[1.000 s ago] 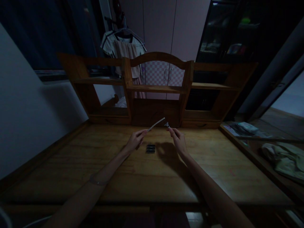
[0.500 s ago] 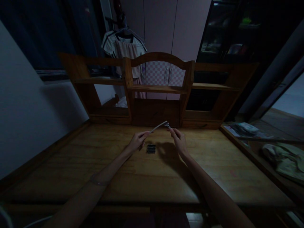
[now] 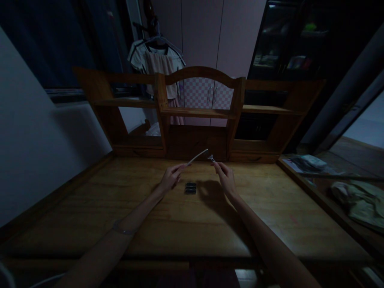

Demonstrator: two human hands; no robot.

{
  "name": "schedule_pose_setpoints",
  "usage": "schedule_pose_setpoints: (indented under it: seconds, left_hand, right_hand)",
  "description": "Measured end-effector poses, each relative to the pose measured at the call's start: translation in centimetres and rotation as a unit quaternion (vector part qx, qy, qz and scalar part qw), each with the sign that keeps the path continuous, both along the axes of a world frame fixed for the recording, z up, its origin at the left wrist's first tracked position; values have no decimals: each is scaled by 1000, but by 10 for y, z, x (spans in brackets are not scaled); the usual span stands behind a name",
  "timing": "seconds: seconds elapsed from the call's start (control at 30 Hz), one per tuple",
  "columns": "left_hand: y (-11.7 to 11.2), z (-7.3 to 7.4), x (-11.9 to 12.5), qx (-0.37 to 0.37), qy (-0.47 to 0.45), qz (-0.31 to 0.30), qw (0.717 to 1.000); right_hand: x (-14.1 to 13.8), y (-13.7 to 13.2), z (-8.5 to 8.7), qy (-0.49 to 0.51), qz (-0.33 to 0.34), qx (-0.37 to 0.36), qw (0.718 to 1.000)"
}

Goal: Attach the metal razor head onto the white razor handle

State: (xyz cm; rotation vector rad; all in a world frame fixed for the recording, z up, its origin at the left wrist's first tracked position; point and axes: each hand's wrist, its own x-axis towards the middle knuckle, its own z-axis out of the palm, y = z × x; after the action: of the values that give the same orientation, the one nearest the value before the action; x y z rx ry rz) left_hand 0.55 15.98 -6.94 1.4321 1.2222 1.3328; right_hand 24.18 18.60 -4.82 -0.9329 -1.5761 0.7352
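My left hand (image 3: 171, 178) is closed around one end of a thin, pale, slightly curved stick (image 3: 197, 155), which points up and to the right. Its exact kind is too dim to make out. Closed on the handle of a small razor (image 3: 211, 158) is my right hand (image 3: 225, 178); the razor's T-shaped head faces the tip of the stick, with a small gap between them. Below and between both hands, several short dark pieces (image 3: 191, 188) lie in a neat stack of rows on the wooden desk (image 3: 144, 224).
A wooden shelf unit (image 3: 198, 113) with drawers rises along the desk's back edge. At the right, a lower surface holds packages (image 3: 312, 161) and a pale cloth bag (image 3: 360, 200). A wall (image 3: 54, 152) borders the left side. Clothes (image 3: 162, 64) hang behind the shelf.
My left hand has shifted slightly left and the stick's tip has come away from the razor's head. My right hand and the dark pieces stay where they were.
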Motion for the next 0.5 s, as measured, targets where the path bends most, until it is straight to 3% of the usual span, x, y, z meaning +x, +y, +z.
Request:
schedule_pose_setpoints:
  seconds: [0.17,0.33,0.5]
  left_hand:
    - [2,-1,0,12,47,-13,999]
    - [4,-4,-1,34,60,33,997]
    - [0,1,3,26,61,-20,998]
  right_hand:
    - [0,1,-1,0,2,-2,1000]
    - [1,2,-1,7,11,4,1000]
    - [0,1,-2,3,5,-1,1000]
